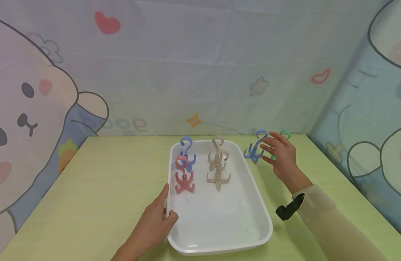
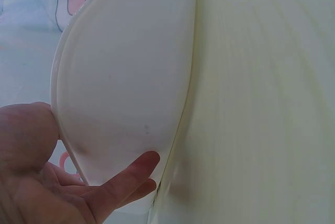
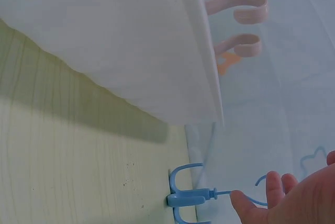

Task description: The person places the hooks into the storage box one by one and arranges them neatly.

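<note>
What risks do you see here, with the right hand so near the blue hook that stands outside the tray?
1. The right hand only touches the blue hook with its fingertips; a nudge may tip it over.
2. A green hook stands close behind the hand and could get knocked.
3. The left hand holds the white tray by its rim; a pull might topple the hooks standing inside.

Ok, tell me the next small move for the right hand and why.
Probably pinch the blue hook at its stem and lift it. The right hand has fingertips at its loop but no grip yet, the hook stands on the table beside the white tray, and the left hand steadies the tray's rim.
</note>
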The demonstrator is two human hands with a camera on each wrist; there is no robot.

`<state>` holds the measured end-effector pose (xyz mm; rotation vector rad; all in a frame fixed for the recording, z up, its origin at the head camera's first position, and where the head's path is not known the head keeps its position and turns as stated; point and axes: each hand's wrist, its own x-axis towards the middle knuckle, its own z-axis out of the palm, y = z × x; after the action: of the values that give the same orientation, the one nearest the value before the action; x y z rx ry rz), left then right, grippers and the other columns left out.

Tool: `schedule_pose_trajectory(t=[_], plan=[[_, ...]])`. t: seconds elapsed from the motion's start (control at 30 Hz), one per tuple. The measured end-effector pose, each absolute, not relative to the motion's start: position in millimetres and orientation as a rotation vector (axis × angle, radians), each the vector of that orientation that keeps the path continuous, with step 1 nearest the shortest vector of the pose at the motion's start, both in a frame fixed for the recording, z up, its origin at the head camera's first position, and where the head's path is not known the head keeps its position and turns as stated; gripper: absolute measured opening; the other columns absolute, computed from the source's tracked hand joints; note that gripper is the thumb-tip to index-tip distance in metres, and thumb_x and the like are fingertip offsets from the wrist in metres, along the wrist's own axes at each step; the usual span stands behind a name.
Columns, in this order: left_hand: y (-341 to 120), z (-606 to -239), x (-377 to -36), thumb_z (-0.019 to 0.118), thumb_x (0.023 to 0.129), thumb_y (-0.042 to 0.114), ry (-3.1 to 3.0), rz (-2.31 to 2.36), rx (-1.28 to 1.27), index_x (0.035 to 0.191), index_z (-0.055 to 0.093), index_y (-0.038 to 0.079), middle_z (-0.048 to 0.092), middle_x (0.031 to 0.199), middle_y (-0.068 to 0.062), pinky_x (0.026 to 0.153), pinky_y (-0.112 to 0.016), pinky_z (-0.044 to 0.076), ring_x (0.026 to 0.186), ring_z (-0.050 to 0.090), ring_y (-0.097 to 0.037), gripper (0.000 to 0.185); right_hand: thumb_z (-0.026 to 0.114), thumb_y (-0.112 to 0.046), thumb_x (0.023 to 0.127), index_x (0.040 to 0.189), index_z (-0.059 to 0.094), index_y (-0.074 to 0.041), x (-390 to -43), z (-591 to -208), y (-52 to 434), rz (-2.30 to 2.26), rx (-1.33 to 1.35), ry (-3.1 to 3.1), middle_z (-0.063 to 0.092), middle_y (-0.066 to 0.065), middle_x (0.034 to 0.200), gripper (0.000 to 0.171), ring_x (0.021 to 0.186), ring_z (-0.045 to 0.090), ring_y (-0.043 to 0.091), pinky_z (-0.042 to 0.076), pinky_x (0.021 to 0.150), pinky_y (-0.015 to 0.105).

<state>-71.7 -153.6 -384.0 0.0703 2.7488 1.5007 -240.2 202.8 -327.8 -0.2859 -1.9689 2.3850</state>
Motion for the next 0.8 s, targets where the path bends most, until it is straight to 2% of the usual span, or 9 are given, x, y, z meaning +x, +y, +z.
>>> schedule_pose_trajectory(t=[0.2, 0.3, 0.5, 0.8], plan=[[-154.0, -384.9, -72.2, 0.057, 0.091, 0.009, 2.754, 1.491, 0.069, 0.168, 0.023, 0.001, 0.044, 0.164, -0.021, 0.085, -0.038, 0.063, 0.117, 0.073, -0.034, 0.084, 0.059, -0.024, 0.106, 0.152, 0.049, -0.027, -241.5, -328.8, 204.6, 2.396, -0.299, -1.953, 0.062, -0.013, 0.125, 0.047, 0.117, 0.065, 0.01, 0.056, 0.088, 0.03], [-154.2, -385.1, -72.3, 0.057, 0.091, 0.009, 2.755, 1.49, 0.071, 0.168, 0.023, 0.002, 0.044, 0.164, -0.02, 0.085, -0.037, 0.063, 0.117, 0.073, -0.033, 0.084, 0.058, -0.029, 0.107, 0.156, 0.046, -0.026, -242.0, -329.6, 205.9, 2.395, -0.301, -1.958, 0.063, -0.011, 0.132, 0.051, 0.117, 0.065, 0.009, 0.056, 0.093, 0.032], [-154.3, -385.0, -72.2, 0.057, 0.091, 0.009, 2.757, 1.485, 0.072, 0.168, 0.023, 0.002, 0.044, 0.164, -0.02, 0.086, -0.036, 0.062, 0.117, 0.073, -0.033, 0.084, 0.054, -0.046, 0.107, 0.167, 0.032, -0.026, -242.8, -331.3, 208.3, 2.38, -0.277, -2.012, 0.054, 0.001, 0.158, 0.068, 0.12, 0.064, 0.007, 0.054, 0.102, 0.035], [-154.4, -385.1, -71.1, 0.056, 0.09, 0.01, 2.757, 1.493, 0.08, 0.168, 0.022, 0.003, 0.045, 0.164, -0.017, 0.088, -0.035, 0.06, 0.118, 0.072, -0.029, 0.085, 0.051, -0.049, 0.107, 0.168, 0.031, -0.027, -246.6, -334.3, 209.2, 2.357, -0.298, -2.035, 0.053, 0.001, 0.16, 0.067, 0.121, 0.063, 0.007, 0.048, 0.108, 0.039]])
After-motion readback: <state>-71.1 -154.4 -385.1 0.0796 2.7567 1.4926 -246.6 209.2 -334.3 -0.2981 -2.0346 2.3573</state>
